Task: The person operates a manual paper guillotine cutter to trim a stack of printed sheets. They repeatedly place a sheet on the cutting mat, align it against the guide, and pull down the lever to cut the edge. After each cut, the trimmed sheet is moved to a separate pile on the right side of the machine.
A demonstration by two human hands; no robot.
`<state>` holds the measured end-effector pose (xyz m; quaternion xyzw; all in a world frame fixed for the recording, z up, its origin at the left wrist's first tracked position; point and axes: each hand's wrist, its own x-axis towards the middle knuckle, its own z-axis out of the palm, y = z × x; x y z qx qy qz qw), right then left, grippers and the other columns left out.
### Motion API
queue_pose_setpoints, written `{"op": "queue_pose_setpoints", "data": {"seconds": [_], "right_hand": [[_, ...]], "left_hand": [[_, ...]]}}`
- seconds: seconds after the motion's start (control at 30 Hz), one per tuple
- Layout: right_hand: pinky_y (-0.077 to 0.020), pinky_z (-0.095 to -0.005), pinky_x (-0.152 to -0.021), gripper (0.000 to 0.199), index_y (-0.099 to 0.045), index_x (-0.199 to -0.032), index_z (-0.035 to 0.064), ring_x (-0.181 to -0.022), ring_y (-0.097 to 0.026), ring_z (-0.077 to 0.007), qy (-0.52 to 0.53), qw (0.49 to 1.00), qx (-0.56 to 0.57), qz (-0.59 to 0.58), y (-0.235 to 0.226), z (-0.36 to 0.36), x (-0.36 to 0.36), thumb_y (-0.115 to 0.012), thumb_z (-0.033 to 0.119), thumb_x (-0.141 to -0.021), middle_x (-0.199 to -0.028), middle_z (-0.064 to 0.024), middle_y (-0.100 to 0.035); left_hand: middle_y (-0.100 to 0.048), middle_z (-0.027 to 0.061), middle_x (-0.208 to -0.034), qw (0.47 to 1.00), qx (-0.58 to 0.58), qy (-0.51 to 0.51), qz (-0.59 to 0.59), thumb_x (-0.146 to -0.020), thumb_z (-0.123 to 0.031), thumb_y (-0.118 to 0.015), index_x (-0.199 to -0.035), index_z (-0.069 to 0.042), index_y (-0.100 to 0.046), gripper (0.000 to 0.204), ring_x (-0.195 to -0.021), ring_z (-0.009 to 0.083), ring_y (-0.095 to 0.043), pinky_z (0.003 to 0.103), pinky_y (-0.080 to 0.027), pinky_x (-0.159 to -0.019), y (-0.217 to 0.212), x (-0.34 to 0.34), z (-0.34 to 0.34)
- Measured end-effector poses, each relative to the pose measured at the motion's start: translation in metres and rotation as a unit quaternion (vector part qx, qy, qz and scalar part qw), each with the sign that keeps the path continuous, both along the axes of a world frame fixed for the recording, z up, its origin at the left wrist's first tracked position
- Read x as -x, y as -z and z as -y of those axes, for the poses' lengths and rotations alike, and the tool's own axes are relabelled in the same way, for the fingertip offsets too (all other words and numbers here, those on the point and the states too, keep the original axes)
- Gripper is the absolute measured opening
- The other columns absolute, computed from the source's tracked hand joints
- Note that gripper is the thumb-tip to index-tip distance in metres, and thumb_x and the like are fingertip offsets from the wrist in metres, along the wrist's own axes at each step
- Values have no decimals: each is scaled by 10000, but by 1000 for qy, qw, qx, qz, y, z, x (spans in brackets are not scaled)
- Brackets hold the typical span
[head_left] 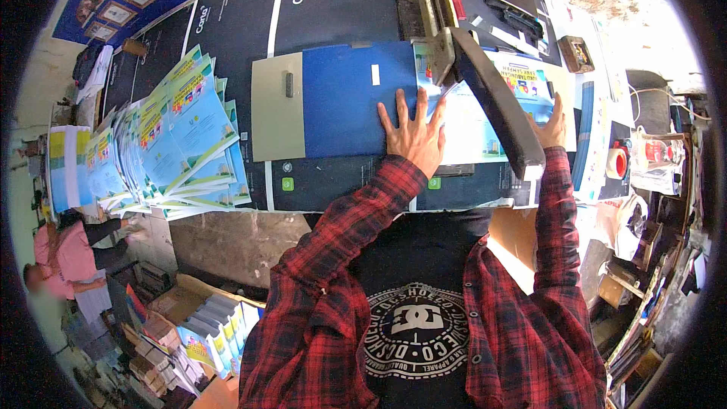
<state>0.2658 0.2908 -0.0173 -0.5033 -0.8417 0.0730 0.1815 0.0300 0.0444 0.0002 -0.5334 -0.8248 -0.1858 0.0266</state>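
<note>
We are resting our left hand (415, 138), fingers spread, on a blue board (344, 98) extending leftward from it. Our right hand (552, 129) is hovering around a printed sheet (522, 89) just leftward; we cannot make out whether it is gripping. A dark lever (498, 104) is slanting between both hands.

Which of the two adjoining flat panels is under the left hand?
The royal-blue rectangular panel: the bare left hand lies over its right edge. The narrower grey-green rectangular panel, farther left, has no hand on it.
</note>
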Motion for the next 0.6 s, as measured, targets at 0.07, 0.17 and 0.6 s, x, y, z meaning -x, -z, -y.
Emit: {"op": "queue_pose_setpoints", "data": {"seconds": [0.07, 0.17, 0.6], "right_hand": [[-395, -560, -1011, 1142, -224, -1522, 107, -1228, -501, -433, 25, 998, 52, 30, -21, 26, 33, -811, 580, -664, -1339, -286, -486], [-390, -602, -976, 1123, -208, -1536, 202, -1203, -507, -443, 38, 995, 55, 71, -23, 36, 48, -807, 578, -664, -1299, -268, -506], [-543, -497, -740, 943, -324, -1481, 58, -871, -696, -392, -151, 976, -126, 89, -112, 9, 92, -752, 517, -776, -960, -249, -682]], "left_hand": [[-391, 152, -1463, 999, 20, -28, 6, -884, -332, -572, -1422, -236, -479, 554, -1356, 461, -315, 742, -198, -1056, -4, 5, 11], [-382, 151, -1469, 1000, 7, -28, 7, -877, -338, -579, -1400, -225, -503, 540, -1357, 461, -315, 753, -190, -1048, -4, 19, 28], [-392, 123, -1476, 999, 14, -52, 3, -949, -422, -511, -1374, -246, -518, 460, -1387, 414, -322, 774, -201, -1022, -4, 38, 36]]}}
